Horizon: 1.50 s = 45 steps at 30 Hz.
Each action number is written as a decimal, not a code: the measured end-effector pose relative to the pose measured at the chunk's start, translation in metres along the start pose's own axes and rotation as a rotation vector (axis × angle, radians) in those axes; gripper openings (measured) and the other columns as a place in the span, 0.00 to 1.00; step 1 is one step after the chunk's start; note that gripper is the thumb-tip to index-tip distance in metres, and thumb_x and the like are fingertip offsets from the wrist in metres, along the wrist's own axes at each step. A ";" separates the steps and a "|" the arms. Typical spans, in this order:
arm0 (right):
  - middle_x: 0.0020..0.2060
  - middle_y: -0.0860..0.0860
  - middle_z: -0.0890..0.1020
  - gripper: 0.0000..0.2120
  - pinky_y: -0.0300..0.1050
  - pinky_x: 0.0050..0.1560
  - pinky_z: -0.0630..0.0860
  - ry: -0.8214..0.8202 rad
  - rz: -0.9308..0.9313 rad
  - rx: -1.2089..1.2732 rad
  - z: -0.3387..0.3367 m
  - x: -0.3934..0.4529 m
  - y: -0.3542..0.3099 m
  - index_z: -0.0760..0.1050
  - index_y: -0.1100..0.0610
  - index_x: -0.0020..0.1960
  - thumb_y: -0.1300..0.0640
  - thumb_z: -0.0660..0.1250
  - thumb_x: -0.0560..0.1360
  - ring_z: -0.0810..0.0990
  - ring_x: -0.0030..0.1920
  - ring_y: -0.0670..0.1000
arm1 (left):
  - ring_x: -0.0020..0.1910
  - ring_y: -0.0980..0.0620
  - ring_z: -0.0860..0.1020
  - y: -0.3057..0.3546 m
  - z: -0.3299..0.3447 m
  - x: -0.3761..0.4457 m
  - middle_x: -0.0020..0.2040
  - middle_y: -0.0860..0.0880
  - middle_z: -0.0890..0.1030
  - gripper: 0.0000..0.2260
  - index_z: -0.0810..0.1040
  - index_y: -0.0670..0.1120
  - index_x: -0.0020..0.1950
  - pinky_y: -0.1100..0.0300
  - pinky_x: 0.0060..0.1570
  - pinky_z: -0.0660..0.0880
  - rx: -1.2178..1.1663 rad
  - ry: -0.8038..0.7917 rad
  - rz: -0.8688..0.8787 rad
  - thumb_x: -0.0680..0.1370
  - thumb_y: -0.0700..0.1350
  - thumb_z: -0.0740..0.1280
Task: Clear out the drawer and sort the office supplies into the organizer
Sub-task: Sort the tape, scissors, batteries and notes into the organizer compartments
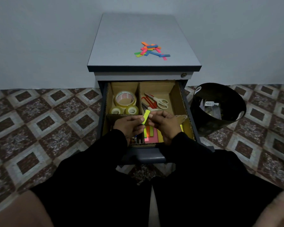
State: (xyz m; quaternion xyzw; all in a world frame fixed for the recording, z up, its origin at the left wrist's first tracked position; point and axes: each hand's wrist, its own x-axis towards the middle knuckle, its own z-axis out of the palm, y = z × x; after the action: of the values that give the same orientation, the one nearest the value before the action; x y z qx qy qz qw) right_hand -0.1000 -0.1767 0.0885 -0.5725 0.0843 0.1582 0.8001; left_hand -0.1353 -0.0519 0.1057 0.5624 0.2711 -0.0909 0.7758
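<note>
Black sleeves (203, 185) fill the lower frame and hide the drawer's (103, 112) front compartments; what lies in the near-left one is too dark to name. Patterned floor tiles (39, 120) meet a plain grey wall (39, 38). The cabinet (138, 33) stands against it, a black bin (220, 122) just beside on the right. A cardboard organizer (174, 97) lines the drawer: tape rolls (125, 102) rear-left, scissors (156, 101) rear-right. Loose coloured tabs (152, 50) lie heaped on the cabinet top. Left hand (129, 125) and right hand (164, 123) both pinch one yellow-green tab (146, 117) above the organizer's middle.
</note>
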 end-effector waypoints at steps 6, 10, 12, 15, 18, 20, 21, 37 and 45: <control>0.34 0.54 0.78 0.06 0.34 0.33 0.78 0.007 -0.029 0.062 0.004 -0.007 -0.006 0.75 0.61 0.41 0.71 0.66 0.73 0.78 0.32 0.47 | 0.29 0.58 0.79 -0.002 0.008 -0.001 0.35 0.47 0.80 0.10 0.77 0.38 0.56 0.69 0.33 0.78 -0.054 -0.011 0.000 0.76 0.36 0.67; 0.35 0.55 0.78 0.09 0.35 0.34 0.78 0.044 -0.069 0.024 0.002 -0.008 -0.003 0.73 0.60 0.41 0.72 0.66 0.71 0.77 0.33 0.48 | 0.29 0.57 0.80 -0.001 0.013 -0.002 0.30 0.50 0.82 0.05 0.78 0.38 0.51 0.68 0.34 0.78 -0.085 -0.029 -0.002 0.76 0.35 0.66; 0.33 0.55 0.77 0.10 0.35 0.33 0.78 0.055 -0.085 -0.009 0.000 -0.007 -0.004 0.72 0.60 0.39 0.73 0.67 0.71 0.77 0.30 0.47 | 0.35 0.54 0.80 -0.003 0.014 -0.001 0.36 0.47 0.82 0.05 0.78 0.39 0.50 0.67 0.37 0.79 -0.082 -0.041 -0.003 0.76 0.35 0.66; 0.32 0.55 0.76 0.11 0.36 0.31 0.76 0.081 -0.056 -0.129 -0.008 -0.001 -0.008 0.72 0.60 0.37 0.74 0.66 0.71 0.75 0.27 0.47 | 0.41 0.52 0.78 -0.006 0.013 0.004 0.41 0.47 0.80 0.07 0.79 0.40 0.53 0.64 0.37 0.79 0.059 -0.004 0.065 0.77 0.39 0.67; 0.32 0.55 0.76 0.12 0.37 0.28 0.75 0.136 0.004 -0.275 -0.020 0.007 -0.005 0.72 0.60 0.36 0.74 0.65 0.72 0.75 0.30 0.49 | 0.46 0.52 0.77 -0.010 0.001 0.011 0.47 0.46 0.81 0.11 0.79 0.42 0.57 0.60 0.46 0.75 0.419 0.132 0.326 0.76 0.42 0.68; 0.33 0.55 0.75 0.13 0.37 0.28 0.76 0.170 0.034 -0.370 -0.028 0.013 0.002 0.70 0.60 0.34 0.75 0.63 0.72 0.76 0.33 0.49 | 0.55 0.52 0.75 -0.013 -0.012 0.014 0.55 0.46 0.79 0.15 0.77 0.44 0.62 0.56 0.57 0.73 0.738 0.189 0.502 0.76 0.46 0.68; 0.32 0.54 0.75 0.14 0.38 0.29 0.76 0.182 0.054 -0.424 -0.031 0.016 0.007 0.70 0.60 0.33 0.74 0.64 0.72 0.76 0.33 0.49 | 0.60 0.50 0.73 -0.015 -0.019 0.016 0.59 0.46 0.77 0.17 0.76 0.46 0.65 0.54 0.62 0.70 0.917 0.206 0.575 0.76 0.47 0.67; 0.38 0.57 0.81 0.17 0.58 0.49 0.79 0.293 0.113 -0.837 -0.038 0.055 0.043 0.72 0.52 0.28 0.70 0.66 0.70 0.82 0.46 0.60 | 0.76 0.46 0.42 -0.032 -0.038 0.025 0.78 0.49 0.46 0.31 0.49 0.55 0.77 0.43 0.72 0.42 1.638 0.110 0.464 0.78 0.62 0.56; 0.42 0.59 0.83 0.17 0.57 0.51 0.79 0.258 0.136 -0.845 -0.039 0.057 0.045 0.74 0.53 0.28 0.70 0.67 0.69 0.82 0.48 0.60 | 0.76 0.47 0.42 -0.033 -0.038 0.023 0.78 0.49 0.47 0.30 0.50 0.55 0.77 0.43 0.72 0.43 1.619 0.102 0.458 0.78 0.62 0.55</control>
State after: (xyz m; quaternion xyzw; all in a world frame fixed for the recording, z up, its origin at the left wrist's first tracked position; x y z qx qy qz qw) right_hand -0.0609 -0.1911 0.0178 -0.8574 0.1488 0.1585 0.4665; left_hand -0.1429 -0.0244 0.0578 0.9896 0.0360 -0.0721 0.1189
